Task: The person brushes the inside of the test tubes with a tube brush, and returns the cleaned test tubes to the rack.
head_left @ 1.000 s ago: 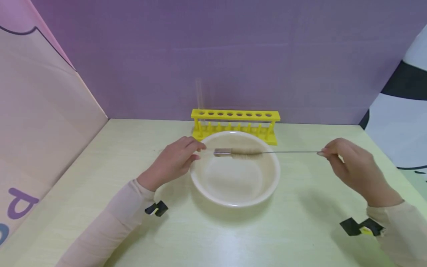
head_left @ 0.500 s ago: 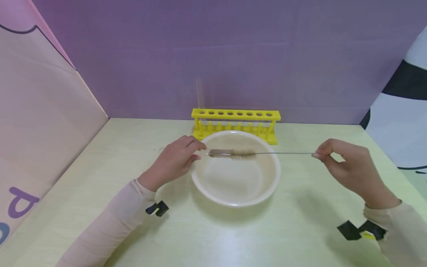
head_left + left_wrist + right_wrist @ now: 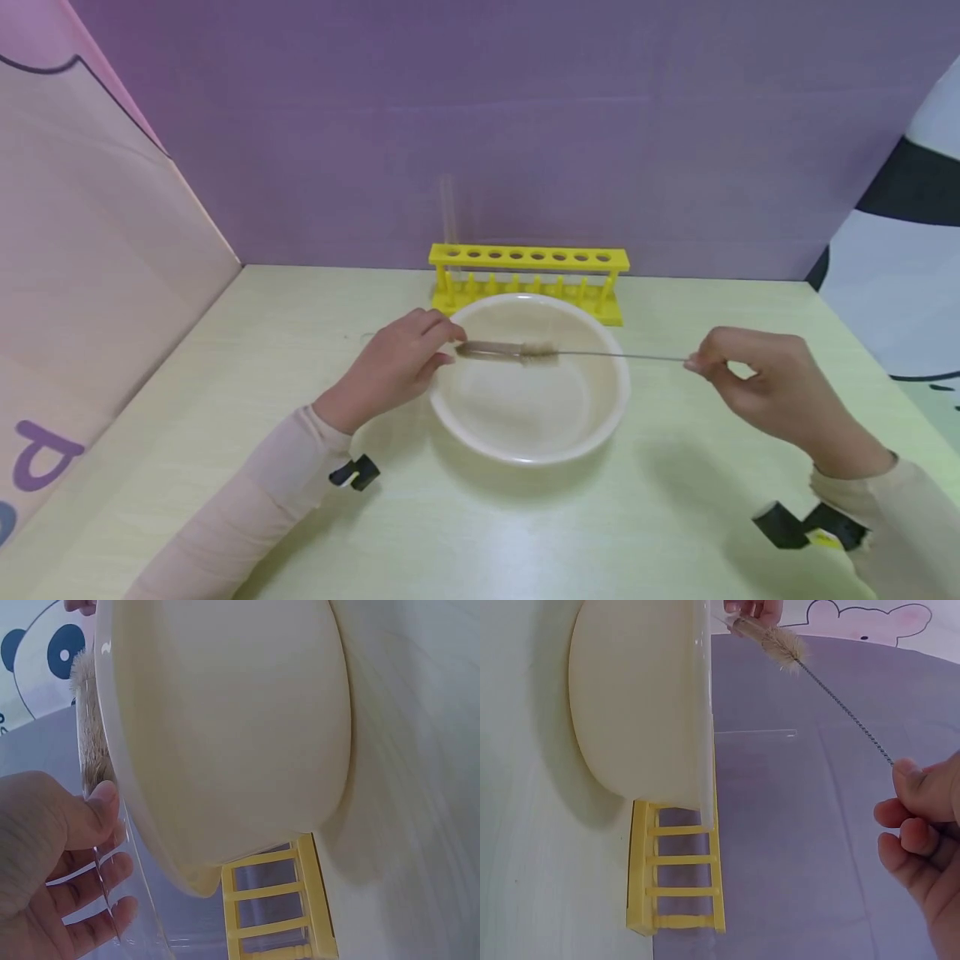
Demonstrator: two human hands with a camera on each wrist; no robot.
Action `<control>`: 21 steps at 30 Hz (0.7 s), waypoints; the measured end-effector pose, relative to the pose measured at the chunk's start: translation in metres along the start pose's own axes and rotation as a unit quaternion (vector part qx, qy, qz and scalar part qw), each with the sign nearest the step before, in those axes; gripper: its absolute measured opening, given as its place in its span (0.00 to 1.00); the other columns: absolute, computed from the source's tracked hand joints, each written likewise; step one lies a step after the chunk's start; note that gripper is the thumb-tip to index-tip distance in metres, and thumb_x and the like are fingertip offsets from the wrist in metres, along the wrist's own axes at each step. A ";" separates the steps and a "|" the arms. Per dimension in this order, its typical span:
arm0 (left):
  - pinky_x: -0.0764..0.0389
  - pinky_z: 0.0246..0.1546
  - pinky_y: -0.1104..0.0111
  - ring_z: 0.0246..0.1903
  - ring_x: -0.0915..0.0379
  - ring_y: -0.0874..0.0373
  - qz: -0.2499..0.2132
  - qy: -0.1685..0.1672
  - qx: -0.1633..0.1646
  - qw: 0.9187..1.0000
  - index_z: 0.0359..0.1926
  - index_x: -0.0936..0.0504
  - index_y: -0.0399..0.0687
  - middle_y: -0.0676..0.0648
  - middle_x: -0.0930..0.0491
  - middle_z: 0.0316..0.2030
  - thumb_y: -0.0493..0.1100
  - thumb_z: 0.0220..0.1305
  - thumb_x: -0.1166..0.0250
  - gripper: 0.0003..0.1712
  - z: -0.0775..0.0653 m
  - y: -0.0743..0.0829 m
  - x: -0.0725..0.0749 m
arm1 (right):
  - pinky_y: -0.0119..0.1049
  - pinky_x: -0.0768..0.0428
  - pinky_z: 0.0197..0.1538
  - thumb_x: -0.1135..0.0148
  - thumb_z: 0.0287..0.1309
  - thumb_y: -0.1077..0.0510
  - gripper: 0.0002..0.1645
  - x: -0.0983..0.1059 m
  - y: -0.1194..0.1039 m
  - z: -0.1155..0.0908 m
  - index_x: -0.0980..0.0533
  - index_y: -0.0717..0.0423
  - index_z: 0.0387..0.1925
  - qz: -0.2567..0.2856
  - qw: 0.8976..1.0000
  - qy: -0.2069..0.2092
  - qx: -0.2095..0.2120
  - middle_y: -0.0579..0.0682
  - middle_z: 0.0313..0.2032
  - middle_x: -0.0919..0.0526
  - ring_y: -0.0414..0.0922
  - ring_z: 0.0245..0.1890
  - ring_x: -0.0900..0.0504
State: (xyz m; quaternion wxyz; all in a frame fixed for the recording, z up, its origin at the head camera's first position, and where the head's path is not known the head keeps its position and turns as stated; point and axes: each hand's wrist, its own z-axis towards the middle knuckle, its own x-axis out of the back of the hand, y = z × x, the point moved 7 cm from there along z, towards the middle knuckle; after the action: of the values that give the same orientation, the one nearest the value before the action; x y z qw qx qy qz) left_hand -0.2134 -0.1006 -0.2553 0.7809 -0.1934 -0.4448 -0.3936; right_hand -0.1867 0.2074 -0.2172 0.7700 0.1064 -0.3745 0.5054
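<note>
Over the cream basin point(image 3: 528, 459), my left hand point(image 3: 393, 365) pinches a clear glass test tube point(image 3: 491, 351) between thumb and fingers. The tube lies roughly level, its mouth toward the right, its rear part running behind the hand. Inside the tube sits part of a test tube brush point(image 3: 542, 353); the remaining tan bristles stick out of the mouth. My right hand point(image 3: 772, 392) pinches the end of the brush's thin twisted wire handle point(image 3: 845, 712) between thumb and index finger. In the left wrist view, packed bristles point(image 3: 94, 742) show through the glass close to my left thumb.
Behind the basin stands a yellow test tube rack point(image 3: 528, 257) with a row of holes and pegs. One clear tube point(image 3: 448, 208) stands upright in its leftmost hole. A purple backdrop point(image 3: 525, 142) rises at the table's rear edge.
My right hand has moved left and slightly toward me, pushing the brush deeper into the test tube, so less bristle shows outside. The left hand has stayed almost still.
</note>
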 end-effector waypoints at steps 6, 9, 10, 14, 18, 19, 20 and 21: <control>0.24 0.32 0.67 0.33 0.29 0.54 -0.003 -0.010 0.007 1.000 0.44 0.23 0.43 0.47 0.22 0.36 0.29 0.51 0.31 0.18 0.001 0.000 -0.002 | 0.20 0.29 0.31 0.37 0.59 0.58 0.15 -0.002 -0.001 0.003 0.28 0.47 0.19 0.024 0.999 -0.014 -0.030 0.35 0.21 0.24 0.28 0.24 0.30; 0.24 0.32 0.67 0.34 0.29 0.54 -0.004 -0.015 0.012 1.000 0.44 0.23 0.44 0.48 0.22 0.37 0.30 0.52 0.31 0.18 0.001 0.001 -0.003 | 0.21 0.30 0.29 0.32 0.41 0.76 0.23 -0.002 -0.002 0.005 0.29 0.47 0.18 0.024 0.998 -0.013 -0.058 0.35 0.21 0.24 0.29 0.23 0.30; 0.24 0.32 0.67 0.34 0.28 0.54 -0.004 -0.016 0.013 1.000 0.44 0.23 0.44 0.48 0.22 0.37 0.30 0.52 0.31 0.18 0.001 0.001 -0.003 | 0.21 0.30 0.28 0.32 0.35 0.80 0.25 -0.002 -0.003 0.005 0.30 0.48 0.18 0.025 0.997 -0.016 -0.073 0.34 0.20 0.25 0.29 0.23 0.30; 0.23 0.34 0.66 0.36 0.28 0.53 -0.008 -0.017 0.015 1.000 0.44 0.23 0.43 0.48 0.22 0.37 0.31 0.52 0.31 0.17 0.002 0.002 -0.004 | 0.23 0.31 0.23 0.35 0.36 0.83 0.25 -0.004 -0.002 0.004 0.31 0.50 0.18 0.048 0.991 -0.021 -0.123 0.34 0.20 0.26 0.31 0.20 0.31; 0.22 0.35 0.66 0.37 0.28 0.53 -0.010 -0.013 0.020 1.000 0.44 0.22 0.42 0.47 0.22 0.38 0.31 0.52 0.31 0.17 0.002 0.003 -0.003 | 0.25 0.32 0.18 0.37 0.43 0.80 0.21 -0.008 0.002 0.004 0.30 0.53 0.19 0.088 0.981 -0.025 -0.172 0.37 0.19 0.25 0.33 0.18 0.29; 0.22 0.36 0.66 0.37 0.28 0.53 -0.010 -0.013 0.022 1.000 0.44 0.22 0.42 0.47 0.22 0.38 0.31 0.52 0.30 0.17 0.002 0.003 -0.003 | 0.26 0.33 0.17 0.37 0.45 0.80 0.20 -0.009 0.003 0.003 0.30 0.53 0.19 0.097 0.977 -0.028 -0.187 0.37 0.19 0.25 0.34 0.17 0.29; 0.22 0.36 0.66 0.37 0.27 0.53 -0.009 -0.012 0.025 1.000 0.44 0.22 0.43 0.47 0.22 0.38 0.31 0.52 0.30 0.17 0.002 0.003 -0.003 | 0.27 0.33 0.17 0.37 0.46 0.79 0.19 -0.010 0.005 0.003 0.30 0.53 0.19 0.101 0.974 -0.031 -0.202 0.38 0.19 0.24 0.35 0.17 0.29; 0.22 0.36 0.66 0.38 0.27 0.53 -0.008 -0.011 0.026 1.000 0.44 0.22 0.43 0.47 0.22 0.38 0.31 0.52 0.30 0.17 0.002 0.003 -0.003 | 0.27 0.33 0.17 0.37 0.47 0.78 0.18 -0.011 0.006 0.003 0.30 0.54 0.20 0.101 0.971 -0.037 -0.214 0.38 0.19 0.24 0.36 0.16 0.29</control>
State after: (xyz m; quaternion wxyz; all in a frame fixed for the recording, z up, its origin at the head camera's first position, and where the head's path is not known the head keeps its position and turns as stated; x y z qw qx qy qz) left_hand -0.2130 -0.0956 -0.2565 0.7780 -0.1735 -0.4647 -0.3856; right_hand -0.1956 0.2005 -0.2240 0.7059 -0.0810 -0.5108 0.4840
